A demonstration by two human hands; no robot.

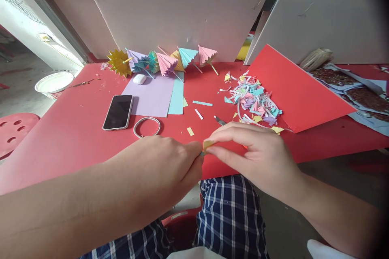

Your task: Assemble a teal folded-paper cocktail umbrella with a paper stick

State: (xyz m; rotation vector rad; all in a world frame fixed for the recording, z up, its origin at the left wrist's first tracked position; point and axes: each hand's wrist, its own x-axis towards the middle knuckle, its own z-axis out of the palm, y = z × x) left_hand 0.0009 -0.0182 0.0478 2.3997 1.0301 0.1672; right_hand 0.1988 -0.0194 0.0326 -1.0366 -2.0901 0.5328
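Between the thumb and fingers of my right hand (258, 149) is a small strip of yellow paper (208, 145). My left hand (170, 158) is closed right beside it, fingertips almost meeting the right ones. A bit of light blue paper (202, 153) shows at the left fingertips; the rest of it is hidden in the hand. Just behind my right hand, a metal blade (219, 120) lies on the red table (75, 137), its other end covered. Small cut strips, one yellow (190, 131) and one light blue (202, 103), lie farther back.
Several folded paper umbrellas (166, 64) line the back edge. Lilac sheets (152, 97), a white earbud case (139, 79), a phone (118, 112) and a bangle (147, 127) lie left. Paper scraps (255, 99) are heaped beside a red board (304, 93) on the right.
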